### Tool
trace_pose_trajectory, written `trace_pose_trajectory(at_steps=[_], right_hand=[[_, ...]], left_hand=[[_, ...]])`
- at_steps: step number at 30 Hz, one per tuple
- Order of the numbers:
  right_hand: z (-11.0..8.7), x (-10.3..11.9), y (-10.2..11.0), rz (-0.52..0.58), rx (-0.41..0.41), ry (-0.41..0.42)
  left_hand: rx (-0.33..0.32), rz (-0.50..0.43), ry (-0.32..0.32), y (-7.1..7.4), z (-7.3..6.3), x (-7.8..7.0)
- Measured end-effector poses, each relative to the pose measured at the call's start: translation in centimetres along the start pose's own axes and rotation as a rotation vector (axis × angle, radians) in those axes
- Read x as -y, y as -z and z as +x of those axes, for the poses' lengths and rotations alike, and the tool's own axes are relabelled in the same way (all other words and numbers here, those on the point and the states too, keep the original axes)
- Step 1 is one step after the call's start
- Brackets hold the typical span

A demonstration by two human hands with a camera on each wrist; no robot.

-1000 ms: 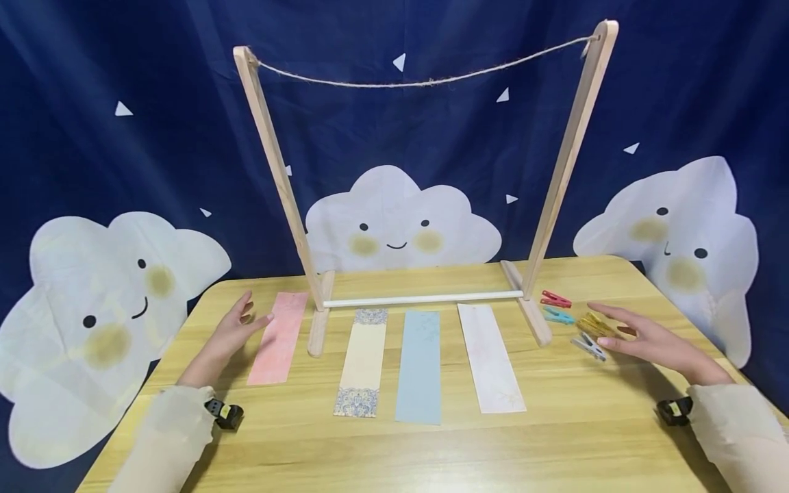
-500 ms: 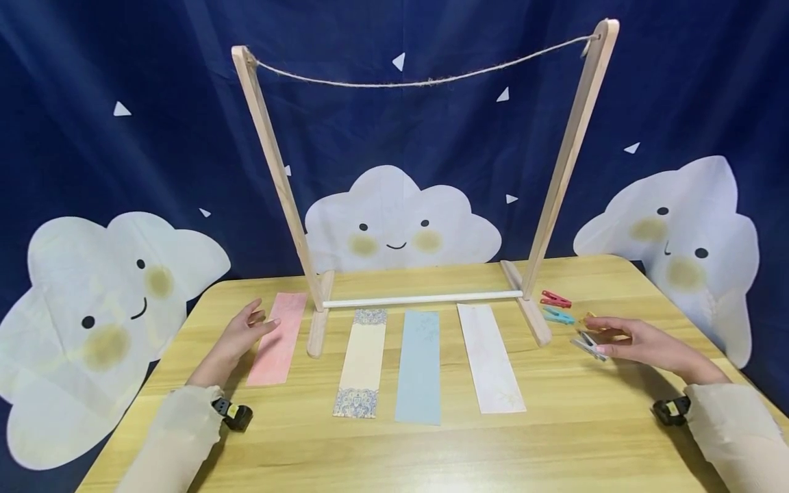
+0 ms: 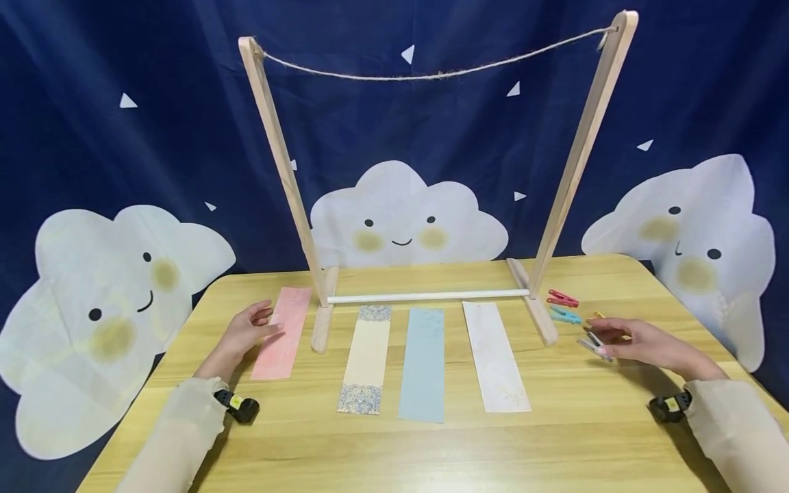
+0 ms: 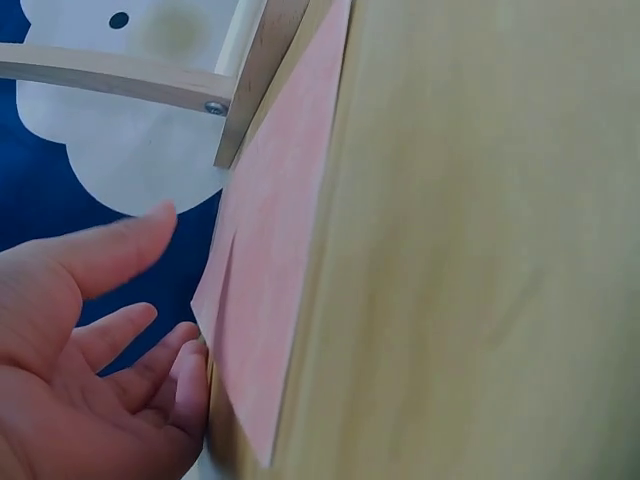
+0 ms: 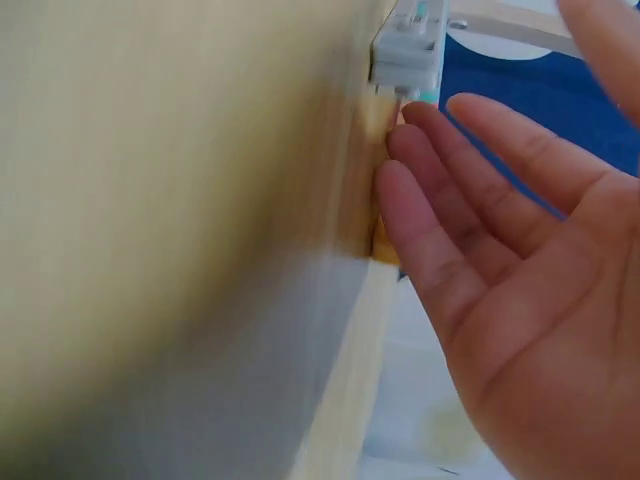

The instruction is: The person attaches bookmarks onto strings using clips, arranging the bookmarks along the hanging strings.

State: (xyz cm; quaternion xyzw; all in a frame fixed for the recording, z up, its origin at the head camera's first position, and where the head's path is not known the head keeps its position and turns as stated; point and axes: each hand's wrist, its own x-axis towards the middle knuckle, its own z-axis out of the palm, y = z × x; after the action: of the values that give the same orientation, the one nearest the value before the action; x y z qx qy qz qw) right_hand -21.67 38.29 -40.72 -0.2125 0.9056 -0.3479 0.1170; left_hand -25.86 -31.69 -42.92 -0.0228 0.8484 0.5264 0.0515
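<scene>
Left hand (image 3: 242,335) is hovering at the left edge of the pink strip (image 3: 286,339); its grip is staying released as far as visible, fingers loosely bent, thumb reaching over the paper without pinching it. Wrist view is showing a small bend in the strip's edge near the fingertips; can't tell if they are touching. Pink strip is lying on the worktop (image 3: 431,455), just left of the wooden stand (image 3: 582,147).

Right hand (image 3: 650,348) is reaching in among the clips at the right; grip is released too, fingers slightly bent, thumb apart from them. Grey clip (image 3: 593,346) is lying near the thumb side, contact unclear. Yellow item (image 5: 384,248) is mostly hiding behind the fingers. Teal clip (image 3: 566,315) and red clip (image 3: 564,298) are lying farther off, red farthest.

Between the stand's feet and nearer, left to right: cream strip (image 3: 365,359) with blue patterned ends, light blue strip (image 3: 422,366), white strip (image 3: 497,359), all lying flat. Twine (image 3: 401,78) is sagging between the post tops; white rod (image 3: 425,296) is joining the posts low down. Dark blue curtain (image 3: 351,130) with clouds is hanging behind.
</scene>
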Motion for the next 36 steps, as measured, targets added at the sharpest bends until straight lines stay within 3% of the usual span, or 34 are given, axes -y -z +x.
trace_pose_trajectory(at_steps=[7, 15, 23, 32, 36], right_hand=[[0.9, -0.4, -0.2, 0.041, -0.009, 0.049], [1.8, -0.1, -0.7, 0.001, -0.035, 0.054], [2.0, 0.6, -1.3, -0.027, -0.036, -0.038], [2.5, 0.9, -1.8, 0.018, -0.055, -0.063], [2.4, 0.9, -1.8, 0.039, -0.042, -0.084]], left_hand=[[-0.051, -0.019, 0.002, -0.1, 0.1, 0.1], [-0.100, 0.005, 0.013, 0.1, 0.0, 0.3], [-0.168, 0.018, 0.057, -0.9, 0.1, 0.0], [-0.217, 0.229, 0.135, -1.3, -0.2, -0.4], [-0.219, 0.275, 0.164, -1.5, -0.3, -0.8]])
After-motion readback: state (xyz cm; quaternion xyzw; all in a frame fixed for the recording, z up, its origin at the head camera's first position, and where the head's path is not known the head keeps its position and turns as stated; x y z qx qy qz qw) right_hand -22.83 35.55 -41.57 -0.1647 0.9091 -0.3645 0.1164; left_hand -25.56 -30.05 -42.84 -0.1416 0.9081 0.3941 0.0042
